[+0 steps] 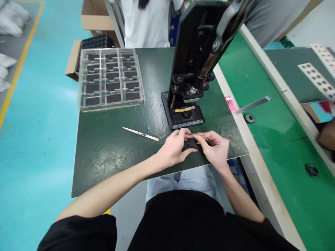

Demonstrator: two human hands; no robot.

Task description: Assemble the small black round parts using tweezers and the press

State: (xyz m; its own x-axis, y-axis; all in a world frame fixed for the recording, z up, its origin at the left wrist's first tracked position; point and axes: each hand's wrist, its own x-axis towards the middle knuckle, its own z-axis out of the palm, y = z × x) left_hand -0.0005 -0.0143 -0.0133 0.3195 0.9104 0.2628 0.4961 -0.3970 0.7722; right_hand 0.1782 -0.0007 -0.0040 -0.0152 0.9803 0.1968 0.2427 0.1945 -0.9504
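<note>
At the front of the dark green table, my left hand (175, 149) curls its thumb and fingers around a small round black part (192, 143). My right hand (215, 148) is pinched at the part's upper right edge. A thin sliver of something shows along its fingertips, too small to name. Just beyond both hands stands a black hand press (187, 116), with a yellow strip across its base. To the left lie pointed white tweezers (140, 133) with a yellow end.
A clear plastic tray (111, 78) with dark-lined compartments sits at the back left. At right, a green conveyor (285, 139) carries round black parts (249, 118). A grey file-like tool (252, 104) and a pink cylinder (230, 104) lie by its rail. Another person (146, 24) is opposite.
</note>
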